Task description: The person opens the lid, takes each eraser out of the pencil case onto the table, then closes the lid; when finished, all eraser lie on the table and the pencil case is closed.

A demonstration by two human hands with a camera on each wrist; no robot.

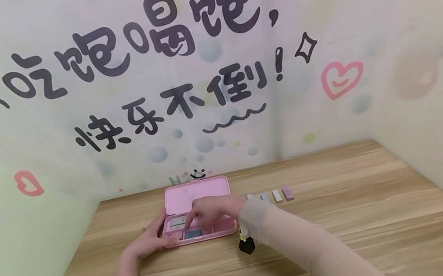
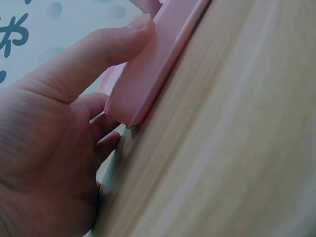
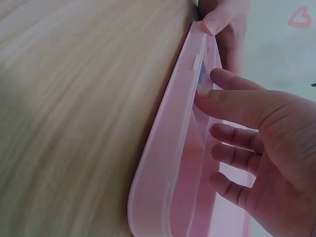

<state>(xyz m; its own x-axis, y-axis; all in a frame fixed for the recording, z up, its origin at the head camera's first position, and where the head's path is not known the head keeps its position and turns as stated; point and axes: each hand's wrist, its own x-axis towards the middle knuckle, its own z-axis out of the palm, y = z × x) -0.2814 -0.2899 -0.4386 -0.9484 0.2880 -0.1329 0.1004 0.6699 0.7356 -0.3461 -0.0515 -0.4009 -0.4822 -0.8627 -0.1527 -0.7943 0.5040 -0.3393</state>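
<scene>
A pink plastic case (image 1: 219, 235) with inner compartments lies on the table, its lid (image 1: 197, 195) folded back toward the wall. My left hand (image 1: 146, 240) grips the case's left end, thumb on the front rim and fingers behind the side wall, as the left wrist view shows. Over the case reaches my right hand (image 1: 212, 210), index finger pointing down into the compartments. Its thumb (image 3: 232, 103) dips inside the front wall, and the other fingers are loosely bent. A dark blue block (image 1: 193, 233) lies in a front compartment below it. Pale flat pieces (image 1: 177, 222) sit in a rear compartment.
Right of the case stands a row of small blocks, among them a light blue one (image 1: 265, 198), a white one (image 1: 277, 196) and a purple one (image 1: 287, 193). The wooden table (image 1: 347, 233) meets a printed wall behind and plain walls at both sides.
</scene>
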